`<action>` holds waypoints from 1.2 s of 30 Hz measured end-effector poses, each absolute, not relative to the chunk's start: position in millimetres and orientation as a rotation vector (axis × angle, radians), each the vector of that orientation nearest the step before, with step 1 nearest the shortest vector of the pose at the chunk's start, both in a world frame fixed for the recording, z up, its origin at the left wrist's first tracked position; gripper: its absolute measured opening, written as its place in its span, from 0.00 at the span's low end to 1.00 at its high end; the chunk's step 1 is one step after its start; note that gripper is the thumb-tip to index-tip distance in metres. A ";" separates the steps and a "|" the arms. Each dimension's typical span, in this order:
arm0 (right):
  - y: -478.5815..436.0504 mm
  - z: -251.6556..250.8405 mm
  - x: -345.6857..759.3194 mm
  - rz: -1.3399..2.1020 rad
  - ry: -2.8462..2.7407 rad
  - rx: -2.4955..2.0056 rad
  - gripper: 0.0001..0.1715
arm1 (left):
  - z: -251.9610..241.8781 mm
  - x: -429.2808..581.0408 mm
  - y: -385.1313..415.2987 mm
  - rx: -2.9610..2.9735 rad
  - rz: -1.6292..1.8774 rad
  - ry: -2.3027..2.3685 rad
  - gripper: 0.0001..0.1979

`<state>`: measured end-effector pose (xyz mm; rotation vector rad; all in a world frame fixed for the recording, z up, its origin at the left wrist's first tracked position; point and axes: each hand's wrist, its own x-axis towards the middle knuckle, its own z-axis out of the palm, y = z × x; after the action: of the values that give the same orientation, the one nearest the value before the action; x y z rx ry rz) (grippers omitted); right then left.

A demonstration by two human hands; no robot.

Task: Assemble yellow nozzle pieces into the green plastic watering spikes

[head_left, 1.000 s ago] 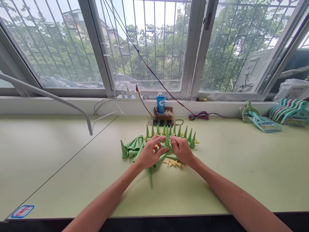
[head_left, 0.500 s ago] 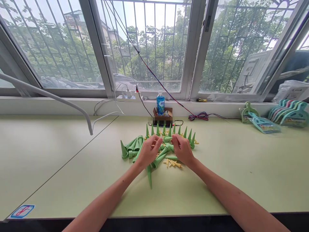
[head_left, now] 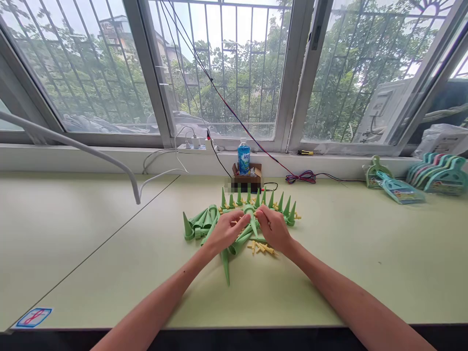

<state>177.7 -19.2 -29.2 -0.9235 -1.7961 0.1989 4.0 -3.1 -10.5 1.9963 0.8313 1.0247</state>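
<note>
A green plastic watering spike (head_left: 252, 222) is between my hands, its wide end up and its point slanting down toward me. My left hand (head_left: 229, 229) pinches it from the left side. Close against its right side, my right hand (head_left: 272, 225) has its fingers pressed together; whatever they grip is hidden. Loose green spikes (head_left: 199, 219) lie in a heap under and beside my left hand. Behind both hands stands a row of upright green spikes (head_left: 281, 201) with yellow pieces at their bases. Small yellow T-shaped plastic pieces (head_left: 265, 247) lie below my right hand.
A blue bottle (head_left: 243, 157) stands in a small brown box (head_left: 258, 171) at the back. Bundled cable (head_left: 302, 176) lies to its right. Small dustpans (head_left: 402, 187) sit at the far right. A grey curved bar (head_left: 109, 158) reaches over the table at left.
The spike between my hands has tipped from pointing sideways and away to pointing down toward me. My right hand has shifted slightly left, closer to it.
</note>
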 end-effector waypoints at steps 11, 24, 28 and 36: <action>-16.9 -28.7 179.9 0.236 -1.827 -0.986 0.22 | -17.3 3.3 -1.6 2.155 1.122 0.759 0.15; -19.0 -28.1 177.0 0.214 -1.718 -1.017 0.21 | -16.8 8.9 -1.5 1.953 1.168 0.871 0.15; -19.8 -27.2 177.8 0.186 -1.692 -1.016 0.21 | -15.0 8.0 0.6 1.753 1.102 0.822 0.26; -23.2 -24.6 175.5 0.208 -1.835 -0.929 0.19 | -10.6 5.6 -4.0 1.738 0.926 0.833 0.30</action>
<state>175.5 -23.2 -24.6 -0.9290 -1.8349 0.2078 5.6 -4.0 -10.6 1.7379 0.8327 0.9261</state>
